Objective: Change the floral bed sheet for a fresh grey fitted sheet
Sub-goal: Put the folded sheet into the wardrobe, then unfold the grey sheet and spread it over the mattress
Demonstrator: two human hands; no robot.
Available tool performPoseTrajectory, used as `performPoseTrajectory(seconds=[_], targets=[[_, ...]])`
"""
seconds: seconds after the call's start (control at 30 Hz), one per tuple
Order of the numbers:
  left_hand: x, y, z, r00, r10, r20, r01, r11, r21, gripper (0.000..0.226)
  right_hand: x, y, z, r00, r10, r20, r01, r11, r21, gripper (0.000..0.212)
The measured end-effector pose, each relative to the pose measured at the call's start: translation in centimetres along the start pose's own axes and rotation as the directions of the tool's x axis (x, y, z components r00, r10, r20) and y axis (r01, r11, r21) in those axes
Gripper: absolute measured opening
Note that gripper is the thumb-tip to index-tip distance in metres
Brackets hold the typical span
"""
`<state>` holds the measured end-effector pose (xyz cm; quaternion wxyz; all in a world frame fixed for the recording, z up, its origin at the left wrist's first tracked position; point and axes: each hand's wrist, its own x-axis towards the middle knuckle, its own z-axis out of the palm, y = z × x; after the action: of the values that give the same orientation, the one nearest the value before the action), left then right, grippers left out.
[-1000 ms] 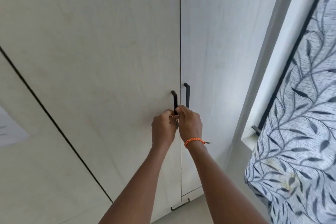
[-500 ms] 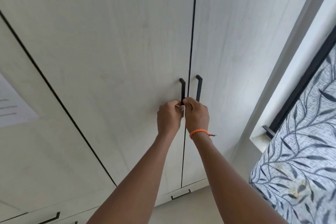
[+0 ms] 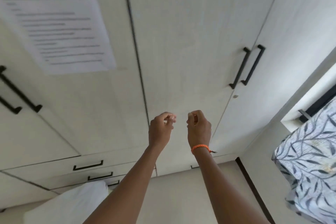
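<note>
Left hand: your left hand [image 3: 160,129] is raised in front of the closed wardrobe door [image 3: 181,42]; fingers loosely curled, thumb near the fingertips, nothing held.
Right hand: your right hand [image 3: 199,129] is level with the left, just beside it with a gap between; fingers curled, no object visible in them. Orange wristband [image 3: 200,147] on this wrist.
Handle pair: the two black handles [image 3: 246,67] lie up and to the right of both hands, well apart from them. Long axes run steeply, leaning right at the top.
Nearer hand: right, by position.
Floral sheet: floral bed sheet [image 3: 309,165] sits at the right edge, on the right-hand side.
Grey sheet: not in view; probably behind the doors.
Judgement: a reach up-right to the handles comes first.
Other: printed paper [image 3: 54,20] on the left door; text blurred.
</note>
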<state>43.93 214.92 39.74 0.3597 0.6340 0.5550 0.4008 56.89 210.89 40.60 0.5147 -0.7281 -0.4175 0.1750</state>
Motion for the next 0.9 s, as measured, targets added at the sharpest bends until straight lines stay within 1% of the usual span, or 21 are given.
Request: performPoseTrajectory(seconds=[0.13,0.3,0.37,0.5,0.57,0.67,0.73,0.8,0.9], targets=[[-3.8,-7.6,-9.4,0.998,-0.057,0.011,0.057,0.998,-0.023,0.019,-9.9,-1.0,7.3,0.993,0.050,0.110,-0.053,0.998,0.019,0.020],[-9.9,-18.7,-22.1,0.986,-0.163,0.043,0.164,0.986,-0.010,0.020,-23.5,-2.5,18.2,0.972,0.172,0.160,-0.177,0.984,0.015,0.017],[-12.4,-23.0,-27.0,0.976,-0.215,0.043,0.215,0.977,0.011,0.020,-28.6,-3.2,22.1,0.957,0.206,0.205,-0.212,0.977,0.006,0.016],[-17.2,-30.7,-34.5,0.948,-0.317,0.035,0.316,0.948,0.032,0.021,-36.3,-3.6,27.7,0.922,0.227,0.312,-0.217,0.974,-0.069,0.018],[-19.1,-34.2,-37.1,0.935,-0.353,0.031,0.352,0.935,0.051,0.020,-38.9,-3.2,29.8,0.902,0.267,0.340,-0.245,0.964,-0.105,0.019],[-21.7,-40.5,-40.1,0.884,-0.466,0.035,0.462,0.883,0.087,0.022,-42.9,-1.5,33.4,0.870,0.328,0.367,-0.282,0.944,-0.175,0.020],[-23.2,-44.4,-41.5,0.856,-0.516,0.032,0.510,0.853,0.114,0.023,-45.1,0.2,35.4,0.845,0.363,0.392,-0.301,0.930,-0.213,0.022],[-24.5,-48.4,-42.6,0.819,-0.573,0.030,0.565,0.815,0.132,0.023,-47.2,2.3,37.9,0.806,0.409,0.428,-0.323,0.910,-0.261,0.022],[-25.8,-53.8,-43.7,0.741,-0.671,-0.028,0.664,0.725,0.180,0.025,-49.7,5.9,41.9,0.759,0.458,0.462,-0.315,0.880,-0.355,0.020]])
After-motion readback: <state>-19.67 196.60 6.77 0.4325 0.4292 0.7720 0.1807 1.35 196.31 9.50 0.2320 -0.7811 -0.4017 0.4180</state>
